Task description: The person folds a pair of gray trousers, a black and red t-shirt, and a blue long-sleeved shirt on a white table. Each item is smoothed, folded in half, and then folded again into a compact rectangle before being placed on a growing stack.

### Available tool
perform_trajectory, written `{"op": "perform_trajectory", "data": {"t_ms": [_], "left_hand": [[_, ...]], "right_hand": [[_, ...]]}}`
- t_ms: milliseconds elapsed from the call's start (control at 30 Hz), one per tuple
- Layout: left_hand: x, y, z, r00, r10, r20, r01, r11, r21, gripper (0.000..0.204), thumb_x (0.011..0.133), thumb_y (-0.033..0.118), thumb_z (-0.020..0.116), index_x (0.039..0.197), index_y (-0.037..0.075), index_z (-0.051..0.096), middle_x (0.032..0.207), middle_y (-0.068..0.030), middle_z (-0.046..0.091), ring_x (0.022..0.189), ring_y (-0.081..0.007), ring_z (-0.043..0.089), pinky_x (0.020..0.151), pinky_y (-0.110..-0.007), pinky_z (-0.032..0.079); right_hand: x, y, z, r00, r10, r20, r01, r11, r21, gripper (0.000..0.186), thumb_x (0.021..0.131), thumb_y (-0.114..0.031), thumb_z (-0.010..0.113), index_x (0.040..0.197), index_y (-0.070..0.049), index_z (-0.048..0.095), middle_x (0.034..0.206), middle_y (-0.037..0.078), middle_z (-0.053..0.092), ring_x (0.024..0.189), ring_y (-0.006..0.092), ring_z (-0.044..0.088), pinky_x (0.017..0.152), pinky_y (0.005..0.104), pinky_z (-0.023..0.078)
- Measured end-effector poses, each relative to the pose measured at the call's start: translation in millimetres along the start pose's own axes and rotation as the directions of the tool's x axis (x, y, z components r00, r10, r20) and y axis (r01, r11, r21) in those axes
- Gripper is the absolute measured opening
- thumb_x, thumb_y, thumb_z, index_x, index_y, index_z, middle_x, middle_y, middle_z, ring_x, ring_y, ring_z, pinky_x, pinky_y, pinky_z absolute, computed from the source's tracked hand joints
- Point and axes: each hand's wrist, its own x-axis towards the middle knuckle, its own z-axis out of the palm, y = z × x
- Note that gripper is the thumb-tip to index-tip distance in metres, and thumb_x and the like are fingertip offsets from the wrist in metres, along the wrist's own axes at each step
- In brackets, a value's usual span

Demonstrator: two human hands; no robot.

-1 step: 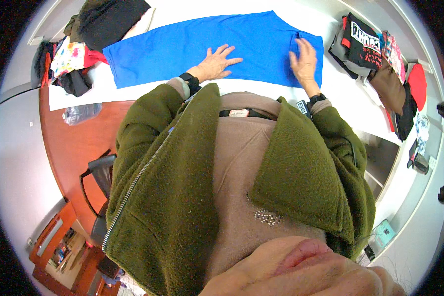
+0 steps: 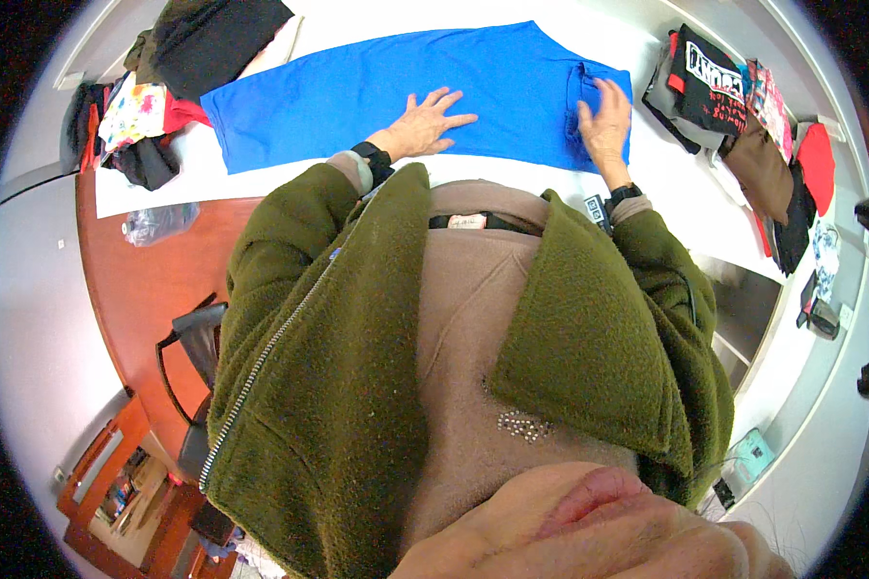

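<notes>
Blue trousers (image 2: pixel 357 92) lie folded lengthwise on the white tabletop (image 2: pixel 154 198), the narrow leg end at left and the wide waist end at right. Upon the middle of the cloth my left hand (image 2: pixel 423 125) rests flat, fingers spread, holding nothing. My right hand (image 2: pixel 605 124) lies over the waist end, its fingers extended and a little bent against the fabric. Small creases show in the cloth just left of those fingers. Both wrists wear black bands.
Clothes, including a black garment (image 2: pixel 212 43) and a colourful one (image 2: pixel 133 116), are heaped at the left. Folded clothes (image 2: pixel 714 87) line the right side. A clear plastic bag (image 2: pixel 159 224) lies on the reddish-brown table, with a black chair (image 2: pixel 198 343) beside it.
My right hand has shifted slightly right along the waist end, and the cloth there has bunched into more creases. My left hand stays in place.
</notes>
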Motion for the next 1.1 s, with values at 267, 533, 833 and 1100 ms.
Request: {"op": "perform_trajectory", "data": {"t_ms": [267,533,833,1100], "left_hand": [[36.8,12.0,-21.8,0.999,0.033,0.000,-0.033,0.997,0.065,0.094,0.067,0.037,0.081,0.145,0.038,0.029,0.156,-0.0104,0.015,0.139,-0.0400,0.021,0.095,-0.073,0.033],[64.1,12.3,-25.1,0.977,-0.075,0.199,0.060,0.995,0.082,0.111,0.057,0.040,0.087,0.146,0.043,0.020,0.158,-0.0066,0.005,0.142,-0.0414,0.008,0.093,-0.078,0.030],[64.7,12.8,-25.3,0.968,-0.101,0.231,0.083,0.993,0.087,0.113,0.057,0.041,0.086,0.147,0.045,0.017,0.158,-0.0045,0.002,0.143,-0.0411,0.004,0.092,-0.081,0.028],[65.0,13.1,-24.3,0.968,-0.095,0.232,0.082,0.994,0.066,0.113,0.057,0.041,0.087,0.146,0.044,0.018,0.158,-0.0048,0.002,0.143,-0.0413,0.003,0.092,-0.082,0.027]], "right_hand": [[-28.0,76.0,0.7,0.795,0.582,0.172,-0.559,0.812,-0.168,0.091,0.068,-0.059,0.075,0.124,0.008,0.048,0.116,0.028,0.057,0.109,0.0375,0.055,0.093,0.0444,0.045],[-21.3,101.7,-8.2,0.594,0.656,0.467,-0.787,0.593,0.169,0.090,0.062,-0.052,0.083,0.119,0.011,0.051,0.109,0.024,0.063,0.096,0.0305,0.064,0.084,0.0370,0.052],[2.7,76.1,-34.3,0.606,0.447,0.657,-0.790,0.433,0.434,0.064,0.067,-0.024,0.084,0.117,0.004,0.055,0.107,0.016,0.065,0.094,0.0240,0.064,0.083,0.0345,0.052],[46.9,9.0,-51.1,0.815,0.340,0.470,-0.332,0.938,-0.104,0.059,0.068,-0.033,0.073,0.109,0.005,0.055,0.095,0.027,0.065,0.091,0.0373,0.065,0.082,0.0432,0.050]]}}
